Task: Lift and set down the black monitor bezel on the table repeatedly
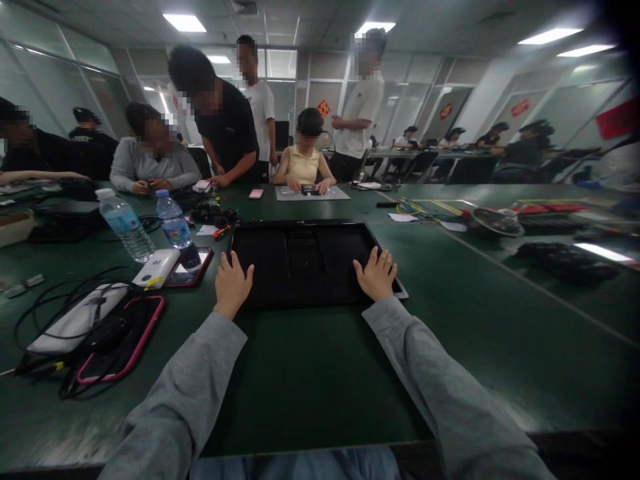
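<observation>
A wide, flat black tray-like panel (260,263) with a raised rim and a recessed middle section lies on the green table in front of me. My left hand (233,281) rests on its left edge, fingers spread and pointing away from me. On its right edge lies my right hand (376,273), palm down with the fingers apart. Neither hand is wrapped around anything. Part of the rim is hidden beneath each hand. A light strip shows at the panel's near right corner.
Left of the panel stand two water bottles (125,227), near a white power bank (157,268), a phone (189,267), another pink-edged phone (125,340) and tangled black cables. Coloured wires (425,210) and a metal dish (497,221) lie to the right. Several people work across the table (310,373).
</observation>
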`<state>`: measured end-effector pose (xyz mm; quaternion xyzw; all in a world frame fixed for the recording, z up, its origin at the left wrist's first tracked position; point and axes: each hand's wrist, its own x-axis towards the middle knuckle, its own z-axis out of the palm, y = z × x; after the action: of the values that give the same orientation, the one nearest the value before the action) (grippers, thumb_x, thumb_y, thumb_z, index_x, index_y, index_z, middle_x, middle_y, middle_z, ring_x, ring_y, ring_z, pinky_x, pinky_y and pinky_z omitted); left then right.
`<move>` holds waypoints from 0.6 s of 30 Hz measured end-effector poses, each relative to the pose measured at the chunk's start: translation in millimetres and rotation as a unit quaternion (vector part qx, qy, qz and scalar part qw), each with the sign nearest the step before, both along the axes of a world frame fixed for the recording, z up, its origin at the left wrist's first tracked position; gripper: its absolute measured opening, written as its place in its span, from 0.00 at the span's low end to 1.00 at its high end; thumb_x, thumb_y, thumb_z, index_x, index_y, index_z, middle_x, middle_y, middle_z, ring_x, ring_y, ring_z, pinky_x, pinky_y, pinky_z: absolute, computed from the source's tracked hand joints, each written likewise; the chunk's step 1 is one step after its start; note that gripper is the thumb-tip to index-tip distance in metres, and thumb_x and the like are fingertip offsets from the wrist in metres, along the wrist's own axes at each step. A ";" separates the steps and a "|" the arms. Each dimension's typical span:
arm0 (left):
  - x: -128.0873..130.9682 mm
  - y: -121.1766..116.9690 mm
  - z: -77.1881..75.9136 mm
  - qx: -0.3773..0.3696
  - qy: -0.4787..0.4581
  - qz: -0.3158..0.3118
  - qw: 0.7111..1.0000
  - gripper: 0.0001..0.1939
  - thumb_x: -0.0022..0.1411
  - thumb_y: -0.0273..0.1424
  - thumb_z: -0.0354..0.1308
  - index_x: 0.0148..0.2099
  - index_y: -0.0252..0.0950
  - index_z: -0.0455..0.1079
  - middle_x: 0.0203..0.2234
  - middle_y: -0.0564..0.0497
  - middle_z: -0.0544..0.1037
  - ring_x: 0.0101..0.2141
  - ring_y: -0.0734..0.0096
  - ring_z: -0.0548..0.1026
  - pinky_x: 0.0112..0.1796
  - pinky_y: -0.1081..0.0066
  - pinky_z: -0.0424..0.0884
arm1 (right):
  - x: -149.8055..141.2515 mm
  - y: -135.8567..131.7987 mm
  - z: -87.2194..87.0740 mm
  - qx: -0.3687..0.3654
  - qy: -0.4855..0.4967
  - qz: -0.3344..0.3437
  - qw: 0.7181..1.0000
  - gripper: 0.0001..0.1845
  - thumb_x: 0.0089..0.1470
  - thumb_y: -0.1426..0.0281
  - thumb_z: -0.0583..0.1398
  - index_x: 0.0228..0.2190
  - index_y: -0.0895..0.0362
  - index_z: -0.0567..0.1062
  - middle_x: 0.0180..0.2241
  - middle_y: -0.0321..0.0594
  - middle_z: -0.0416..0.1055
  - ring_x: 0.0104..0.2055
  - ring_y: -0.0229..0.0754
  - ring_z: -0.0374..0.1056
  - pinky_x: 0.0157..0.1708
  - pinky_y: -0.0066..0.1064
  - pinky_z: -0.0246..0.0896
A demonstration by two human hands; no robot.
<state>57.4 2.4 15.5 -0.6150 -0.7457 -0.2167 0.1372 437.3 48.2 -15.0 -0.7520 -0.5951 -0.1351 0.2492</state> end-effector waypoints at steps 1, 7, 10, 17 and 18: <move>0.4 -0.6 -0.7 0.005 0.002 0.000 1.000 0.37 0.72 0.46 0.42 0.71 0.21 0.54 0.66 0.23 0.59 0.59 0.40 0.69 0.55 0.51 0.68 | -0.2 -0.1 0.6 -0.006 0.005 -0.001 1.000 0.44 0.66 0.52 0.43 0.69 0.72 0.47 0.69 0.74 0.45 0.71 0.68 0.42 0.63 0.66 0.41; 6.6 -4.5 0.6 0.047 0.031 -0.079 0.995 0.35 0.73 0.44 0.39 0.73 0.26 0.50 0.72 0.32 0.49 0.70 0.45 0.52 0.66 0.44 0.49 | -3.1 -2.3 6.9 -0.009 -0.016 0.026 0.999 0.45 0.66 0.51 0.42 0.70 0.71 0.45 0.72 0.68 0.38 0.74 0.64 0.35 0.66 0.61 0.38; 5.8 -2.7 -0.1 0.030 0.048 -0.150 0.987 0.36 0.74 0.45 0.39 0.74 0.29 0.47 0.74 0.37 0.45 0.72 0.51 0.48 0.67 0.48 0.47 | -3.5 -2.7 7.9 0.000 -0.045 0.087 0.995 0.45 0.66 0.49 0.42 0.71 0.66 0.43 0.74 0.59 0.34 0.75 0.59 0.32 0.68 0.58 0.38; -1.2 4.4 -8.7 -0.075 0.056 -0.185 0.978 0.34 0.74 0.46 0.38 0.73 0.32 0.53 0.72 0.41 0.53 0.70 0.53 0.53 0.67 0.51 0.52 | -0.3 2.4 2.8 -0.089 -0.050 0.129 0.986 0.41 0.66 0.49 0.41 0.71 0.61 0.51 0.73 0.55 0.43 0.74 0.55 0.41 0.68 0.54 0.43; -1.7 5.1 -9.3 -0.078 0.055 -0.186 0.978 0.34 0.74 0.47 0.39 0.73 0.33 0.54 0.72 0.41 0.54 0.70 0.53 0.53 0.67 0.51 0.52 | 0.1 3.1 1.9 -0.098 -0.050 0.134 0.985 0.41 0.67 0.49 0.41 0.70 0.61 0.54 0.72 0.55 0.46 0.73 0.55 0.43 0.68 0.54 0.44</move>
<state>55.7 7.5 6.2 -0.7628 -0.6241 -0.1452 0.0871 437.3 51.2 -13.1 -0.6784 -0.7127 -0.0791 0.1598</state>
